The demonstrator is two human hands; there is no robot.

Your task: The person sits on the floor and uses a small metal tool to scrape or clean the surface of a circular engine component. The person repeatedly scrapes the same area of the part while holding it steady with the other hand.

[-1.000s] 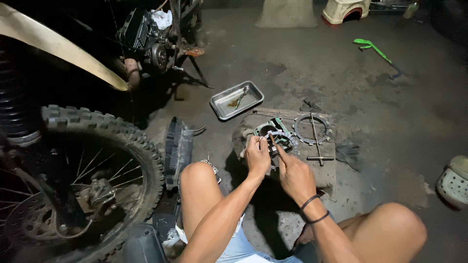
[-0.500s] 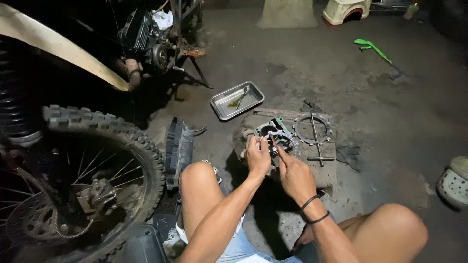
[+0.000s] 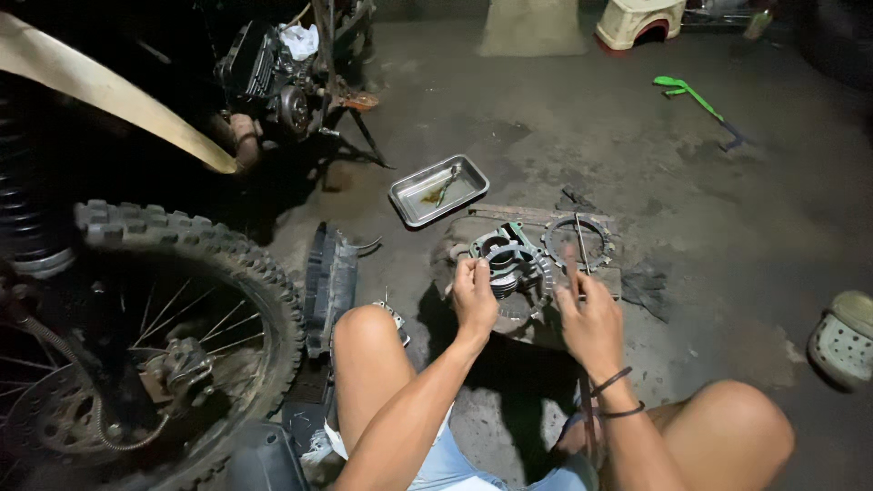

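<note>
oil-stained concrete floor (image 3: 727, 227) | left hand (image 3: 475, 295) pinches rim of toothed clutch basket (image 3: 514, 273), steadying it on flat board (image 3: 546, 218) between the knees | right hand (image 3: 591, 318) fingers curled beside it, grasp unclear | clutch ring (image 3: 578, 241), metal tray (image 3: 438, 189) set within reach | knobby motorcycle wheel (image 3: 173, 309) at left

The knobby tyre (image 3: 195, 264) is black with blocky tread, its spokes silvery. A cream-yellow fender (image 3: 109, 95) curves above it. The metal tray (image 3: 439, 190) is dull silver, holding a brownish smear. On the grey, stained concrete floor (image 3: 727, 236) lie a bright green tool (image 3: 696, 98) and a pale clog (image 3: 844, 338) dotted with holes — both wristbands (image 3: 611, 393) black.
</note>
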